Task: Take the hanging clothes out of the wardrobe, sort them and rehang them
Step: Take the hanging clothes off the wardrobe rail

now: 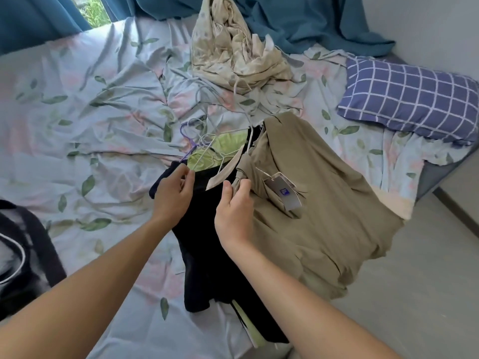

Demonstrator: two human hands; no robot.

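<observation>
Both bare forearms are extended forward over the bed [77,156]. The left hand [173,191] is held over the shoulder of a black garment [207,255], its fingers curled and pinching the fabric edge beside a purple hanger [187,141]. The right hand [234,207] is closed on the collar of a khaki garment [324,216], thumb and fingers pinching a fold. The khaki garment is matte and creased, is spread partly over the black one, and overhangs the bed edge; a paper tag [286,191] is attached near its neck. A lime-green garment [207,154] is seen beneath, between white wire hangers [228,149]. The sheet is rumpled, with a leaf and flower print. Further off, a crumpled cream floral cloth [233,47] is heaped, a blue checked pillow [414,99] lies at right, and teal curtains [298,19] are draped behind.
</observation>
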